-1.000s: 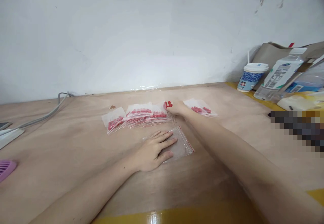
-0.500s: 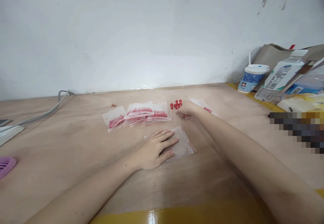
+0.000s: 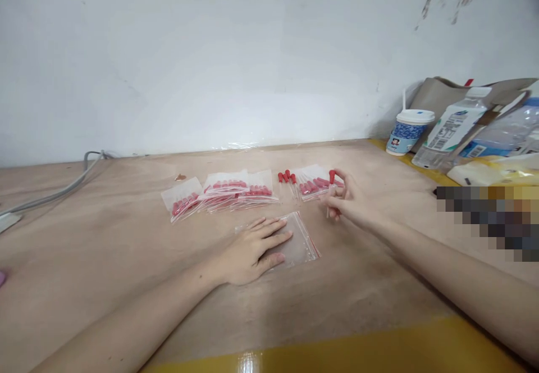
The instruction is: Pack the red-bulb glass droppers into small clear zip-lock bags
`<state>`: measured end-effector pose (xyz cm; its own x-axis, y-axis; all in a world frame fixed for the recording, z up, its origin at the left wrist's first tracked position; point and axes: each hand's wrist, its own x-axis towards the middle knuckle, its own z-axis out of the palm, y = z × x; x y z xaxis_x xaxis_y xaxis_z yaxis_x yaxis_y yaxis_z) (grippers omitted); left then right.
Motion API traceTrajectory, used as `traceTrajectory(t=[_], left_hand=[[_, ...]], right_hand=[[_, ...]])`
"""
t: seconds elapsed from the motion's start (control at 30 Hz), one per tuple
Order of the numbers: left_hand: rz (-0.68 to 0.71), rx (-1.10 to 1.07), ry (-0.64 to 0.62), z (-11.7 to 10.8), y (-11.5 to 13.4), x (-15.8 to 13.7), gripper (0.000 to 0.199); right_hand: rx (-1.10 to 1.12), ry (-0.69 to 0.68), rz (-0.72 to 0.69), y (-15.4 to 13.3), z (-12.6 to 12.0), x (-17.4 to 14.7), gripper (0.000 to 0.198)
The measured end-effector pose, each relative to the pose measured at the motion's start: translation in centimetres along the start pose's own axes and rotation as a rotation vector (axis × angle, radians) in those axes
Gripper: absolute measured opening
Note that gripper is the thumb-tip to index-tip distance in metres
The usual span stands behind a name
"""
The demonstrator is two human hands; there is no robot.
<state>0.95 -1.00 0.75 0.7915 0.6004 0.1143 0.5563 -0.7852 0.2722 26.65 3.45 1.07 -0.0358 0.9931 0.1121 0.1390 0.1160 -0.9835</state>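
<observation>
My left hand (image 3: 259, 249) lies flat with spread fingers on a clear zip bag (image 3: 300, 241), whose red-edged zip strip faces right. My right hand (image 3: 347, 199) pinches a dropper (image 3: 332, 177) with a red rubber bulb on top and a clear tube pointing down. Several loose red-bulbed droppers (image 3: 287, 176) lie together left of that hand. Just behind it are filled zip bags (image 3: 314, 185) with red bulbs inside, partly hidden by my fingers. A row of overlapping filled bags (image 3: 227, 185) lies farther left.
A grey cable (image 3: 80, 179) runs along the left. At the back right stand a blue paper cup (image 3: 406, 131), a plastic bottle (image 3: 452, 128) and a grey-brown bag (image 3: 433, 92). Yellow tape (image 3: 337, 348) borders the table's front edge. A white wall (image 3: 210, 58) rises behind.
My right hand has drawn back to the right from the loose droppers, with one dropper now in its fingers. The filled bags behind it show more. My left hand stays on the bag.
</observation>
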Motion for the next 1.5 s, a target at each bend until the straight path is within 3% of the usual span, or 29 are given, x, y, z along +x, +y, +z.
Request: traceTrajectory(t=[0.1,0.27,0.57,0.87,1.13,1.37,1.5], left_hand=[[0.021,0.012,0.040,0.3,0.0,-0.1,0.042],[0.024,-0.016,0.139,0.2,0.6,-0.1,0.033],[0.026,-0.126,0.079,-0.1,0.2,-0.4,0.038],[0.022,-0.109,0.039,-0.2,0.2,-0.4,0.042],[0.012,-0.121,0.023,-0.2,0.2,-0.5,0.049],[0.004,-0.132,0.035,-0.3,0.3,-0.6,0.050],[0.040,-0.142,0.039,-0.3,0.2,-0.2,0.050]], right_hand=[[0.103,0.072,0.010,0.7,0.3,-2.2,0.091],[0.142,0.013,0.048,1.0,1.3,-3.0,0.104],[0.303,0.083,0.055,1.6,1.3,-2.7,0.057],[0.318,0.029,0.093,1.1,1.4,-3.1,0.045],[0.513,-0.208,0.268,1.0,0.1,-3.3,0.018],[0.240,-0.575,0.147,1.1,-1.4,-3.4,0.019],[0.177,-0.706,0.153,0.9,-1.0,-3.3,0.022]])
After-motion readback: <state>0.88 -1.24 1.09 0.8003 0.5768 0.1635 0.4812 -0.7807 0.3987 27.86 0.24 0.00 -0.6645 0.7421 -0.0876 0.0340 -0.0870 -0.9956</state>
